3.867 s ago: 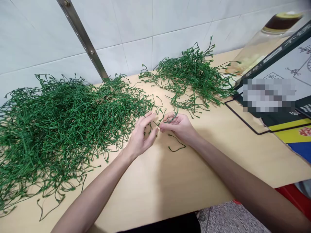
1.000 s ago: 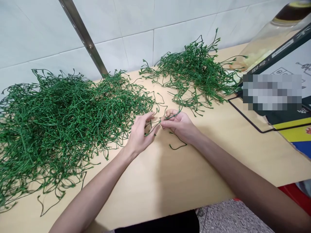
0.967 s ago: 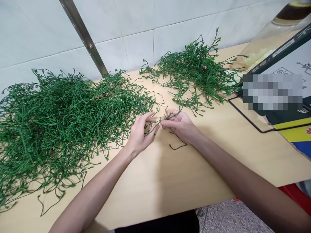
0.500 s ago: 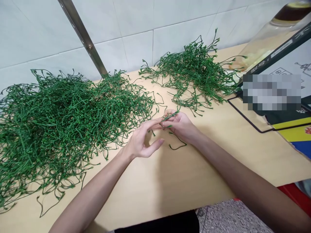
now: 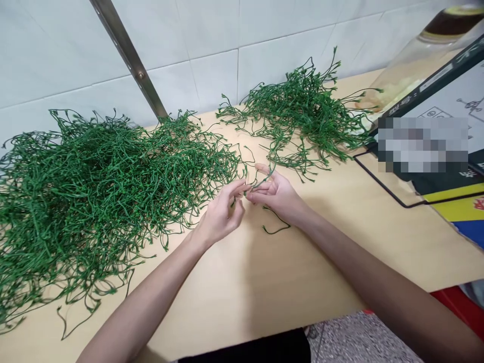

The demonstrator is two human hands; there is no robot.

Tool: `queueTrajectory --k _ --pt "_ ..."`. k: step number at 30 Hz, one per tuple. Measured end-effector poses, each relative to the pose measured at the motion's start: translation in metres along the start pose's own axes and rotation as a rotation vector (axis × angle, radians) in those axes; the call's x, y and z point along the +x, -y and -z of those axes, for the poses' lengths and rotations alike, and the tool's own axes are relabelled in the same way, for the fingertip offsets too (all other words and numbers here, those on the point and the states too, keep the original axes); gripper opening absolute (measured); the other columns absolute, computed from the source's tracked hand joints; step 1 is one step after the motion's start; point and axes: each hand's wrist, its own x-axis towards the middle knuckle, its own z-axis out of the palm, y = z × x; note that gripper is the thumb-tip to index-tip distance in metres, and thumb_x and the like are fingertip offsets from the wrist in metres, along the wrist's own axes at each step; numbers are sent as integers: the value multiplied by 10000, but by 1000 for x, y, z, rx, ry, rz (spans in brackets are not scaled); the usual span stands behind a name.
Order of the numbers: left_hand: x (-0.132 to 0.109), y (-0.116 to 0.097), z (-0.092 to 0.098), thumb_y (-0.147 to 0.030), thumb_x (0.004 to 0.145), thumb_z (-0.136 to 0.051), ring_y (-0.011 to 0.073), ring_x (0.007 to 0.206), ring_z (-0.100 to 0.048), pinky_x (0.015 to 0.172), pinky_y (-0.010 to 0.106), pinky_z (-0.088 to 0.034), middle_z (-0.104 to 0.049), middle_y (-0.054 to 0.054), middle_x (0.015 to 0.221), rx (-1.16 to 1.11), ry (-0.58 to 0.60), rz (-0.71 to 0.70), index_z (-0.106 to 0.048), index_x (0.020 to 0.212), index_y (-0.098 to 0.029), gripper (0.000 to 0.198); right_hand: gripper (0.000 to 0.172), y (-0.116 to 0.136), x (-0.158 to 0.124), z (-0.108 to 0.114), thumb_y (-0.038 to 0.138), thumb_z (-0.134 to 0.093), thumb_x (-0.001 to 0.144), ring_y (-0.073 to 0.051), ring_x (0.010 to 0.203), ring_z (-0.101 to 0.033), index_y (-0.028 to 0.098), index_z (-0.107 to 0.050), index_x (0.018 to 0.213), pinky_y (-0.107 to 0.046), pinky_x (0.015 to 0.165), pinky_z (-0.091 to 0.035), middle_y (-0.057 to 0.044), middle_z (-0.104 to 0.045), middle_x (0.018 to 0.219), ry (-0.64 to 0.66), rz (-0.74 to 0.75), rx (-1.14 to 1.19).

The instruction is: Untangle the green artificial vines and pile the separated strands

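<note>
Centre of the frame, and it's all fingertips: the right hand [image 5: 278, 195] has a green strand [image 5: 269, 177] pinched between thumb and fingers, forefinger lifted clear. Opposite, the left hand [image 5: 223, 209] is curled, its fingertips right up at the strand's near end; whether they actually grip it, I can't tell.

The danger here? A slip, I'd say: the strand is so thin that a loose pinch could let it spring away. Snagging looks a risk too, with forked tips sitting close to the big heap [image 5: 106, 181] filling the left side; one careless tug could drag out a tangle. And that loose strand [image 5: 289, 225] below the right hand could get swept along by the wrist.

Now the textures: wiry, kinked stems, plastic-looking, ending in paler little sprigs. The smaller heap [image 5: 306, 108], upper right of centre, is springy and airy. Beneath, a smooth, pale wood-toned table [image 5: 302, 282]; behind, glossy veined wall tiles [image 5: 212, 30] and a straight, riveted metal bar [image 5: 132, 60].
</note>
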Motion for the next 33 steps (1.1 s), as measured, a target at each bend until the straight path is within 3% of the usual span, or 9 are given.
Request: queueTrajectory --k 6,19,28,33 --pt "0 5 -2 -90 918 -547 127 930 -671 845 269 -561 -716 62 1041 114 -25 32 -439 1339 -204 449 1217 -4 0 3 154 -888 533 -154 659 -700 203 -170 1514 -268 679 -544 79 -685 666 99 32 -45" --pt "4 6 -2 -176 918 -606 208 935 -581 840 346 -486 -694 60 922 401 -130 -94 -585 1067 -194 151 1064 2 -2 2 178 -898 531 -138 656 -665 208 -309 1415 -249 632 -522 45 -702 721 69 126 -12" --pt "6 1 0 -159 956 -524 201 906 -550 826 344 -466 -704 61 874 367 -101 -78 -596 1093 -164 154 1044 8 -1 5 215 -899 509 -129 613 -626 198 -342 1392 -267 604 -513 47 -672 719 30 141 24" --pt "6 -2 4 -150 918 -582 193 933 -616 846 354 -492 -704 54 872 212 -131 -136 -553 1139 -170 224 1121 6 1 3 249 -909 503 -148 661 -649 176 -273 1423 -307 690 -547 38 -675 730 -66 134 -56"
